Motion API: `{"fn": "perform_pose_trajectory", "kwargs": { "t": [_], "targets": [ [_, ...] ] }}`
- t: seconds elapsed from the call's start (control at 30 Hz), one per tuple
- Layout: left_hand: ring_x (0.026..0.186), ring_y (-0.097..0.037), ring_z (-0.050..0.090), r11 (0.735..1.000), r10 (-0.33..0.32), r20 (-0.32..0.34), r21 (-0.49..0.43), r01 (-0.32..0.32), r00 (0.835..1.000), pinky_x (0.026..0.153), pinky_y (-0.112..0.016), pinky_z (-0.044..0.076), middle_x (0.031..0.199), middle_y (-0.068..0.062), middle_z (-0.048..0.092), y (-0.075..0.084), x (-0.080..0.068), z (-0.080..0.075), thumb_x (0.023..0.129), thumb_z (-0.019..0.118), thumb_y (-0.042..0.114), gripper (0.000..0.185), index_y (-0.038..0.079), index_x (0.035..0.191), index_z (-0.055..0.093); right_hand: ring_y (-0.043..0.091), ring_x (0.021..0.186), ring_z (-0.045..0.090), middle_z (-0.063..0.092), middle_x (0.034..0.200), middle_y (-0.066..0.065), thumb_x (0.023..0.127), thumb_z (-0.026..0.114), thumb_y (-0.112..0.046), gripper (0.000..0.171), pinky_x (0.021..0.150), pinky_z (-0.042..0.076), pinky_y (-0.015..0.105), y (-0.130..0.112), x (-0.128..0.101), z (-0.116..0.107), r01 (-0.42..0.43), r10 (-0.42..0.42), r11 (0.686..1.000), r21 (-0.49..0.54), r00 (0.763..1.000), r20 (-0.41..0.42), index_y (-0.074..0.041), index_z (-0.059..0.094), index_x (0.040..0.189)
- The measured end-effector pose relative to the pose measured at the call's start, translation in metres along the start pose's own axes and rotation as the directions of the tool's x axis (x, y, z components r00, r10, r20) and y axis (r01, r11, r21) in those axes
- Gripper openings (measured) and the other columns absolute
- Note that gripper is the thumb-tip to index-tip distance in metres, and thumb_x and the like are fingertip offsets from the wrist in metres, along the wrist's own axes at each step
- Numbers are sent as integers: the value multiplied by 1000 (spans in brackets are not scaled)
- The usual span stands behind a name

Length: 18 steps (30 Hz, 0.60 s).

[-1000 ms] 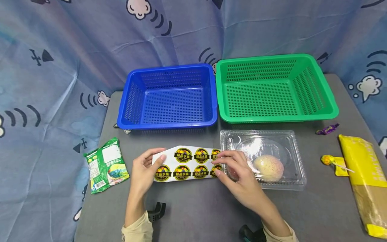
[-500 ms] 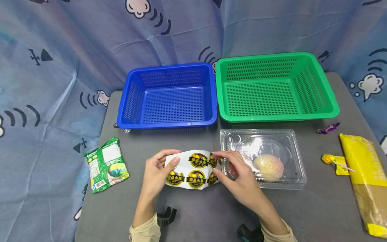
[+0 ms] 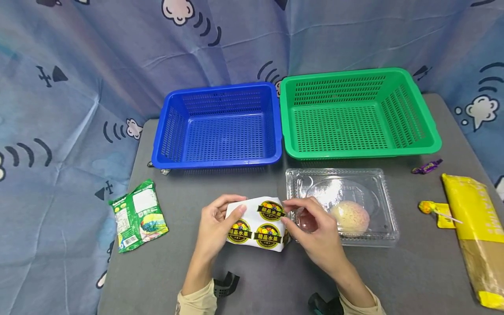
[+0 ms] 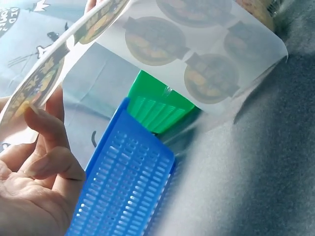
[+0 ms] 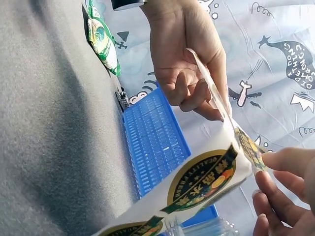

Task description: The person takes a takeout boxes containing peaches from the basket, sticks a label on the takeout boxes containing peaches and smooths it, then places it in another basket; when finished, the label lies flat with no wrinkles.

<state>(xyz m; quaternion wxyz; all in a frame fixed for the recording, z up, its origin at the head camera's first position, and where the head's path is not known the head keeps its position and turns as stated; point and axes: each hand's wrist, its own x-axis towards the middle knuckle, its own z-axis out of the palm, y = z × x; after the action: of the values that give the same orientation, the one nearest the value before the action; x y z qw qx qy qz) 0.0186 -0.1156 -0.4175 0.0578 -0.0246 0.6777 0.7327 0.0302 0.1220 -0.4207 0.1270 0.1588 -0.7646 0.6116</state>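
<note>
Holding a sticker sheet (image 3: 257,224) bowed up above the table (image 3: 165,271): left hand (image 3: 214,225) pinches its left edge, right hand (image 3: 315,232) pinches the right w/ fingertips. No sticker looks peeled yet, I'd judge. Beyond: clear box (image 3: 383,210) w/ fruit (image 3: 350,216), unlabelled; baskets behind, blue (image 3: 220,124) & green (image 3: 354,113), both hold nothing.

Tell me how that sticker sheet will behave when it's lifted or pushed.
Probably floppy: the sticker sheet already bows into a curve between the left hand and right hand. Likely very light, since fingertip pinches carry it. Its glossy-looking face may slip in a loose grip, and a push would likely buckle it.
</note>
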Motion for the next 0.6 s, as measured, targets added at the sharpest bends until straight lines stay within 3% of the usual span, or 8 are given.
{"fn": "perform_pose_trajectory", "kwargs": {
  "t": [0.17, 0.33, 0.6],
  "targets": [
    [76, -8, 71, 999, -28, 2, -23, 28, 1000, 68, -23, 62, 95, -3, 77, 2, -1, 3, 97, 73, 2, 26, -9, 120, 70, 16, 84, 63, 71, 93, 9, 74, 83, 20, 43, 71, 52, 22, 1, 0, 1, 32, -31, 999, 35, 999, -26, 0, 75, 111],
    [75, -9, 73, 998, -56, 8, -31, 56, 998, 66, -24, 62, 94, 1, 77, 3, 0, 6, 98, 72, 4, 26, -7, 122, 70, 15, 82, 62, 70, 91, 9, 73, 82, 23, 42, 67, 52, 22, 1, 0, 2, 48, -45, 996, 70, 998, -39, 2, 75, 109],
    [75, -8, 72, 998, -64, 9, -16, 64, 998, 67, -24, 62, 94, 4, 77, 1, 1, 6, 98, 73, 5, 26, -6, 121, 71, 15, 84, 65, 72, 90, 10, 71, 79, 28, 42, 71, 53, 22, -1, -1, 3, 92, -86, 991, 99, 995, -59, 5, 74, 106]
  ]
}}
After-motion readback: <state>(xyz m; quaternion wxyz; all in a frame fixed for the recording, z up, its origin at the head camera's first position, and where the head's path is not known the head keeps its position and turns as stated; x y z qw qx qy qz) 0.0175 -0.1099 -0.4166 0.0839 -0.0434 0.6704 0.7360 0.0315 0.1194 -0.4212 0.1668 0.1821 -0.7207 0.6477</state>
